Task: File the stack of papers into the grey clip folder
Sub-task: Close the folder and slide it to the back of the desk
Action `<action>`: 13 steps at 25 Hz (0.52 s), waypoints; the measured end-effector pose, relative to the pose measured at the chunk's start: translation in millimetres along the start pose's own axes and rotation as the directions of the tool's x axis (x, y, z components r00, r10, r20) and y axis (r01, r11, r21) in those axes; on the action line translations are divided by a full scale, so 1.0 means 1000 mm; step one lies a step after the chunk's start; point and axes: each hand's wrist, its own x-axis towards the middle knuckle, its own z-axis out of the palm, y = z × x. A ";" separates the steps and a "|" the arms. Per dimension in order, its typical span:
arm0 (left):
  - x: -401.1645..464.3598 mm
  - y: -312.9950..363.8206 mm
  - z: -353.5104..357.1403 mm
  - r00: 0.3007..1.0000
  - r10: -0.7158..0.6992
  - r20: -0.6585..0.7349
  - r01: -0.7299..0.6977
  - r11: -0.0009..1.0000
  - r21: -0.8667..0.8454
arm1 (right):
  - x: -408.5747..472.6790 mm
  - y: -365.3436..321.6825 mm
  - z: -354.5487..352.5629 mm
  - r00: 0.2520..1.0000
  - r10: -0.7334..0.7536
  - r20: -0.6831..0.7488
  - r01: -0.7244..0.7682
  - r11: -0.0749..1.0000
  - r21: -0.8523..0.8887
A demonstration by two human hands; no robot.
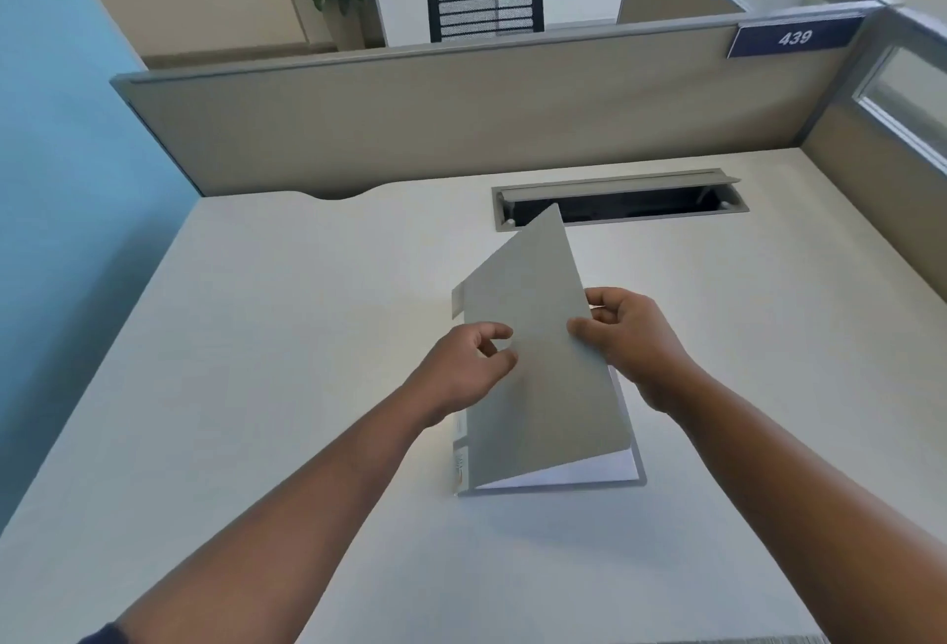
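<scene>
Fig.: grey clip folder [538, 361] lay near the middle of the desk [282, 336], spine to the person's left, front cover raised at a slant over the back board. White papers [579, 472] showed as a wedge at the near edge, inside the folder, betw. cover and back board.

Hands. Right hand [633, 341] pinched the cover's free right edge, thumb on top, fingers curled beneath; closed on the cover. Left hand [469, 367] sat at the cover's left side nr. the spine, fingers loosely curled, thumb and index half open; whether it actually gripped anything could not be told.

Risks (judgement). Cover was held by one edge only, so a slip of the pinch would prob. drop it onto the sheets. If the sheets were not yet clamped, a dropped or hurried cover could skew them or crease a corner. Pressing nr. the spine while lifting the free edge could slide the whole folder across the smooth desk.

Hidden / unclear. The clip mechanism was fully masked by the raised cover; clamped vs. loose: n/a from this view. Thickness of the stack, and whether all sheets were in, could not be judged; only a near strip showed. Labels on the spine were too small to read. Wide-angle lens bent the partition [461, 121] and cable slot [620, 200] at the desk's far side.
</scene>
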 end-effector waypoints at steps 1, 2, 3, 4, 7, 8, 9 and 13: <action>0.004 -0.009 0.007 0.999 -0.013 -0.038 0.014 1.000 0.021 | 0.001 0.010 -0.009 0.998 0.030 -0.050 -0.032 0.999 -0.039; 0.007 -0.018 0.013 0.996 -0.026 -0.080 0.030 0.998 0.055 | 0.002 0.019 -0.016 0.993 0.062 -0.098 -0.069 0.995 -0.070; 0.010 -0.027 0.018 0.993 -0.039 -0.109 0.051 0.993 0.102 | 0.002 0.030 -0.022 0.986 0.090 -0.141 -0.104 0.989 -0.101; 0.012 -0.036 0.023 0.991 -0.057 -0.120 0.075 0.985 0.155 | 0.003 0.041 -0.028 0.978 0.114 -0.176 -0.139 0.981 -0.135; 0.017 -0.056 0.035 0.979 -0.159 -0.126 0.184 0.959 0.217 | 0.006 0.076 -0.036 0.959 0.174 -0.225 -0.232 0.935 -0.268; 0.018 -0.062 0.038 0.972 -0.196 -0.129 0.219 0.953 0.208 | 0.006 0.086 -0.037 0.955 0.184 -0.233 -0.255 0.911 -0.324; 0.020 -0.067 0.041 0.965 -0.226 -0.131 0.248 0.949 0.194 | 0.007 0.096 -0.036 0.952 0.191 -0.239 -0.274 0.879 -0.390; 0.026 -0.075 0.046 0.933 -0.326 -0.153 0.333 0.943 0.023 | 0.009 0.124 -0.030 0.947 0.213 -0.241 -0.320 0.698 -0.640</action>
